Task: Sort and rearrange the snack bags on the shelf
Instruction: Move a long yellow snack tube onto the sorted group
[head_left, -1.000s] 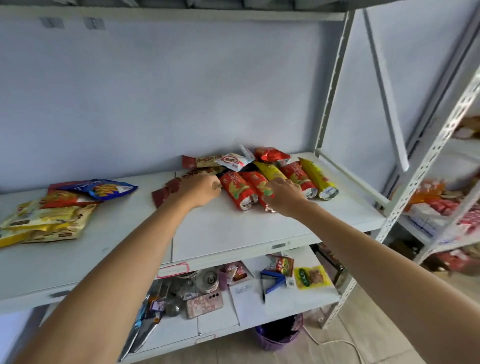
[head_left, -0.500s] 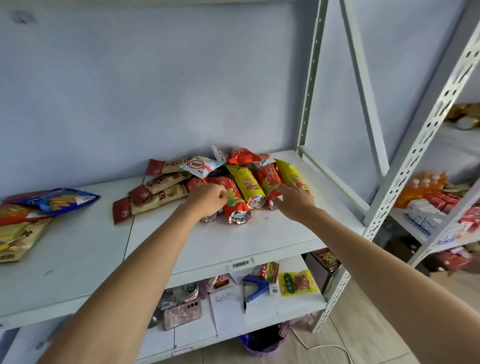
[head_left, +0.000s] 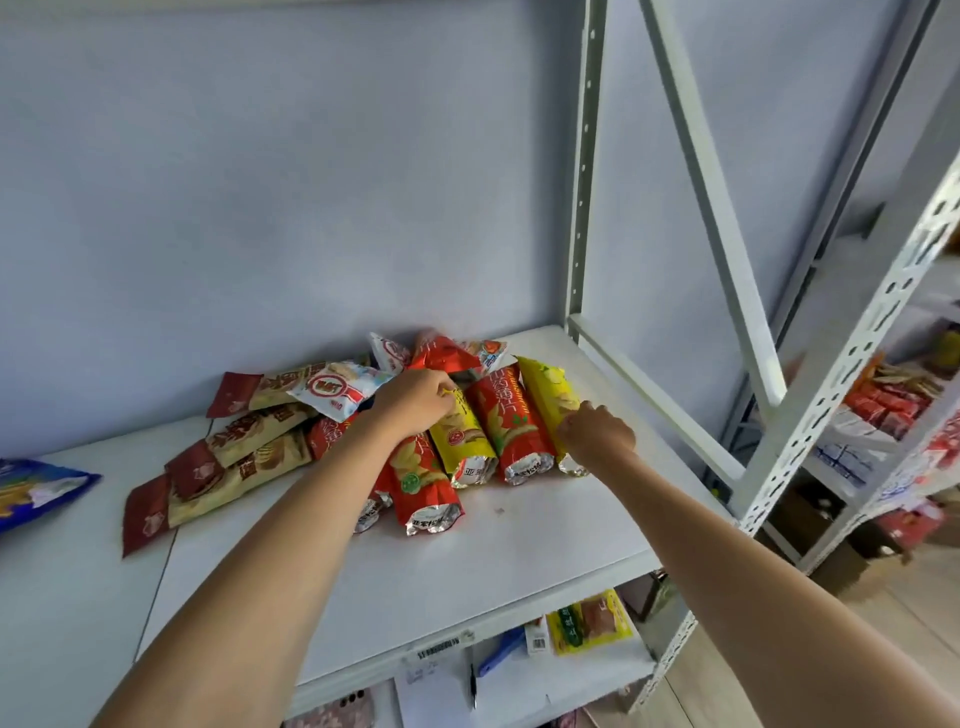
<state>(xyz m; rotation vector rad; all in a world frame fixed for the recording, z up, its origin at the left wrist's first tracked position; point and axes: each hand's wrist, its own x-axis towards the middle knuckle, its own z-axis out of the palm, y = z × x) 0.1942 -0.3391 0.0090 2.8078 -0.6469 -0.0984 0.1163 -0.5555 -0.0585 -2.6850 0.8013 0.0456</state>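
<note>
Sorting foil snack tubes on the white metal shelf (head_left: 519, 545). Left hand (head_left: 415, 400), fingers clenched on the middle yellow foil tube (head_left: 462, 441); right hand (head_left: 597, 434), fingers pinching the rightmost yellow foil tube (head_left: 548, 395). Best lifted clear, not dragged. Brown flat packets (head_left: 244, 457) crowding left; red foil tubes (head_left: 511, 426) between, easily nudged; slanted white brace (head_left: 711, 208) close right.

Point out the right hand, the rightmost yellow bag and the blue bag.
right hand (head_left: 597, 434), head view, back of the hand.
rightmost yellow bag (head_left: 548, 392), head view, upper face.
blue bag (head_left: 36, 491), head view, right end.
</note>
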